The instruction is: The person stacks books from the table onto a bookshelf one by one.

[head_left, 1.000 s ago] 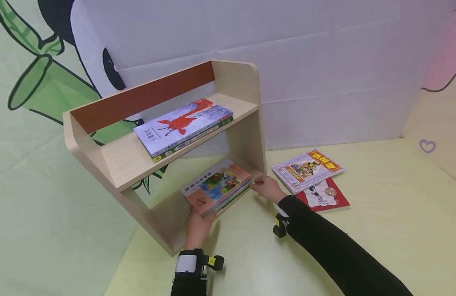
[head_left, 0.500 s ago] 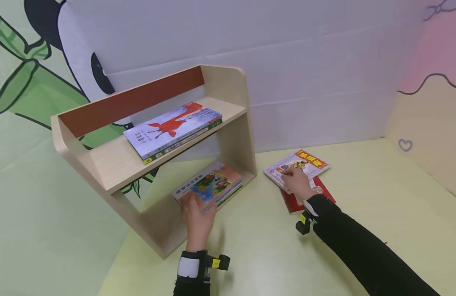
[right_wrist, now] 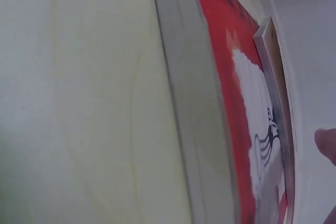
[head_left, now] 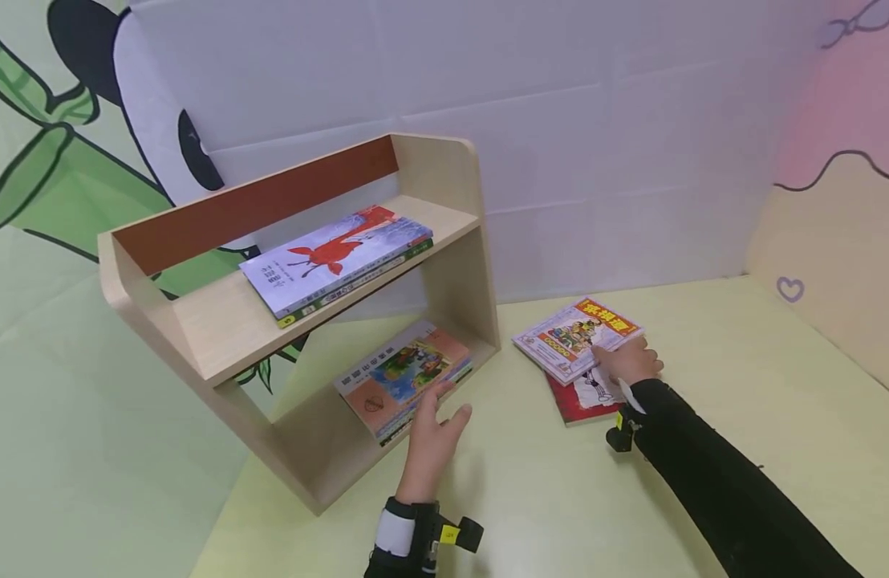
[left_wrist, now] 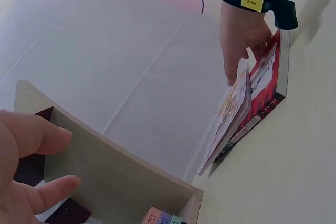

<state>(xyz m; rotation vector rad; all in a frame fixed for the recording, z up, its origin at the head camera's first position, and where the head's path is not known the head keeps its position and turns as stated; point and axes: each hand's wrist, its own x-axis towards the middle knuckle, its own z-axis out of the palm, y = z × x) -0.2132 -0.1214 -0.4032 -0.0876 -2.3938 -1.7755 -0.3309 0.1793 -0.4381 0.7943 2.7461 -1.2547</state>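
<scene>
In the head view my left hand (head_left: 433, 441) is off the front of the lower shelf, thumb and fingers spread and holding nothing. Behind it an orange-and-blue storybook (head_left: 404, 377) tops a flat stack on that shelf. The left wrist view also shows the spread left thumb and a finger (left_wrist: 50, 192). My right hand (head_left: 628, 361) hovers over the right edge of two overlapping books, thumb toward the cover and other fingers beyond the edge. The upper book is a lilac comic (head_left: 574, 337); under it lies a red-covered book (head_left: 585, 399). Contact with either book is unclear.
A two-tier wooden bookshelf (head_left: 452, 309) stands tilted in view at the left. Its upper board bears a stack with a red-deer cover book (head_left: 336, 257) on top. A pale yellow tabletop (head_left: 762, 401) runs to a printed cloth backdrop (head_left: 632, 160).
My left hand has let go of the orange book stack and drawn back to the right. My right hand moved from the shelf's corner to the books on the table, then to their right edge.
</scene>
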